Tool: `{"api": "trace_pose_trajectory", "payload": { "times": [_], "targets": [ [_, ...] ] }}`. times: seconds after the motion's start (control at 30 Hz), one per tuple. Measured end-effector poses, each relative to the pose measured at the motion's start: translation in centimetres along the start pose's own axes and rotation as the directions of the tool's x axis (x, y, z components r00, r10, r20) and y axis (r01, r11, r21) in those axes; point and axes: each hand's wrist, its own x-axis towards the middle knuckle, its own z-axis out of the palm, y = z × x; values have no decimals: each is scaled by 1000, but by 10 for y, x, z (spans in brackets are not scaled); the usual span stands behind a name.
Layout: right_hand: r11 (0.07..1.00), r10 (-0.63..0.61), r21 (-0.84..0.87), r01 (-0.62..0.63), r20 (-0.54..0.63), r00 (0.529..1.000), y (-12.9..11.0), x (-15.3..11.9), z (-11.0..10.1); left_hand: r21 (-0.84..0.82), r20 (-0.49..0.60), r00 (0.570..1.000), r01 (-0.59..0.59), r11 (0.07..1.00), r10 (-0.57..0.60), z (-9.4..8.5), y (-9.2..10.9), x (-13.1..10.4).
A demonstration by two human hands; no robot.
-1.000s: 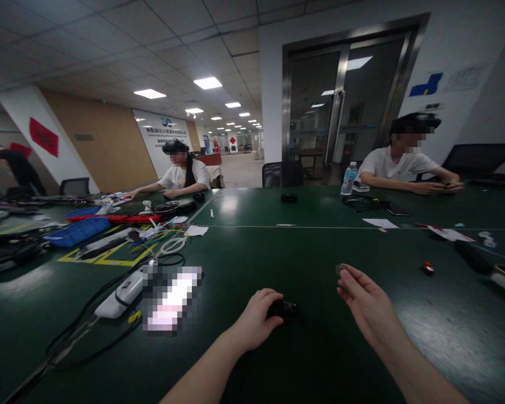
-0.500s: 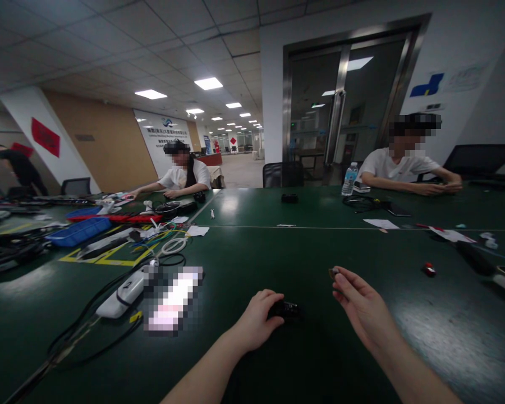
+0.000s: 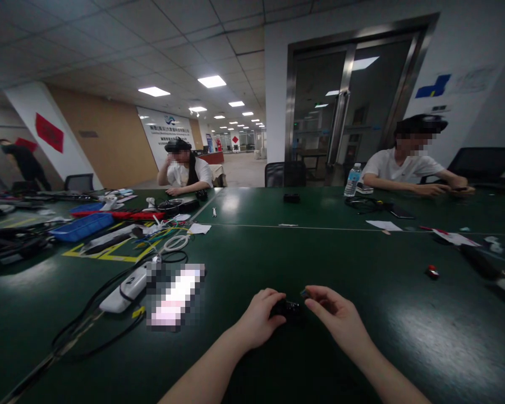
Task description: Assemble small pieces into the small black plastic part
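Note:
My left hand [image 3: 258, 320] is closed around a small black block-shaped object [image 3: 290, 307] on the green table, its fingers covering the left part. The kind of object is too dark to make out. Just to its right, my right hand [image 3: 334, 314] pinches a tiny dark piece [image 3: 305, 293] between thumb and fingertips. That piece is close to the black object's right end; whether they touch I cannot tell.
A blurred lit phone [image 3: 177, 297] and a white power strip [image 3: 128, 289] with cables lie to the left, near a blue tray [image 3: 82, 227]. On the right is a small red-and-silver object [image 3: 432, 272]. Across the table [image 3: 252, 252] sit two people, with a water bottle [image 3: 352, 180].
My right hand has moved left with the tiny piece, up to the black object. My left hand has kept its hold. The person at far left raised a hand to the head.

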Motion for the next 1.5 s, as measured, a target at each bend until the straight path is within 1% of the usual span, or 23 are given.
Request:
{"api": "trace_pose_trajectory", "payload": {
  "times": [0.13, 0.27, 0.53, 0.67, 0.77, 0.9, 1.03, 1.33, 1.5],
  "targets": [
    [993, -46, -102, 51, 51, 998, -6, -3, 7, -8, 1, 1000, -10, 1000, 10, 1, -3, 0],
    [981, -84, -164, 106, 138, 987, -4, -5, 14, -14, -8, 1000, -16, 1000, 16, 1, -2, 0],
    [959, -64, -255, 122, 226, 972, 0, -5, 18, -7, -7, 1000, -16, 1000, 16, 1, -1, 0],
    [934, -40, -333, 130, 266, 963, -2, -5, 20, 4, -19, 1000, -21, 1000, 21, 1, -1, 0],
    [906, -31, -397, 144, 277, 960, -4, -5, 21, 12, -25, 999, -25, 1000, 25, 1, 1, 0],
    [884, -32, -439, 158, 281, 959, -5, -5, 23, 22, -23, 999, -29, 999, 30, 0, 3, 0],
    [882, -9, -450, 137, 275, 962, -3, -5, 24, 21, -14, 1000, -17, 1000, 17, -1, 5, -1],
    [916, -36, -377, 139, 268, 963, 0, -9, 19, 36, -27, 999, -29, 999, 30, 0, 4, -1],
    [922, -23, -367, 122, 264, 964, 1, -8, 20, 23, -18, 1000, -16, 1000, 16, -1, 5, -2]
  ]
}}
